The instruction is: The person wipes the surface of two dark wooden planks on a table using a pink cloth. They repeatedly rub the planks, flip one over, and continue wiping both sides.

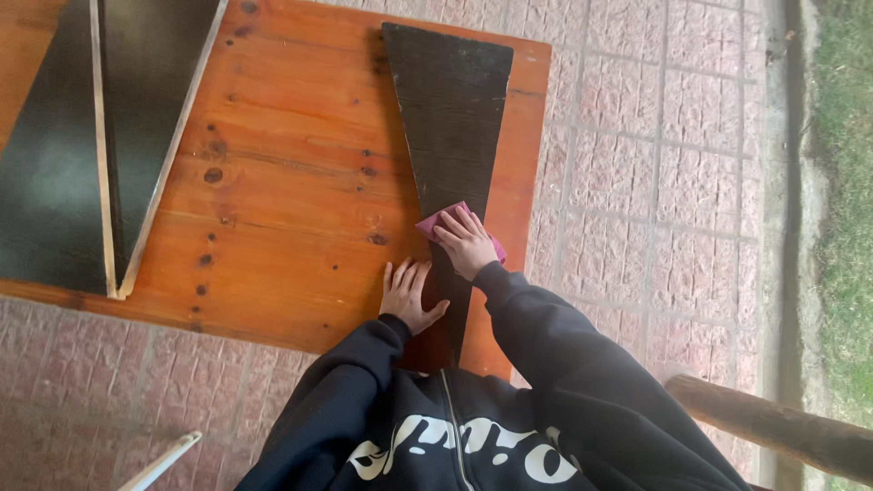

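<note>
Near the right edge of the orange, knotty pine bench lies a long, dark brown wooden board shaped like a tapering wedge, wide at the far end and narrowing toward me. Its surface looks matte and rough, with faint cross lines. My right hand presses a small, crumpled pink sheet flat against the board, about halfway along its length; the fingers are spread over the sheet, so my grip is a flat press rather than a clench. My left hand lies open, palm down, on the glossy bench just beside the board's left edge, thumb touching the board, grasping nothing. The narrow near end of the board is hidden behind my black hooded sweatshirt. Toward the far left corner of the bench lie two more dark panels with pale raw edges, cut off by the frame. The bench stands on pink, textured paving blocks. A rounded wooden rail crosses the lower right corner, only partly in view.
</note>
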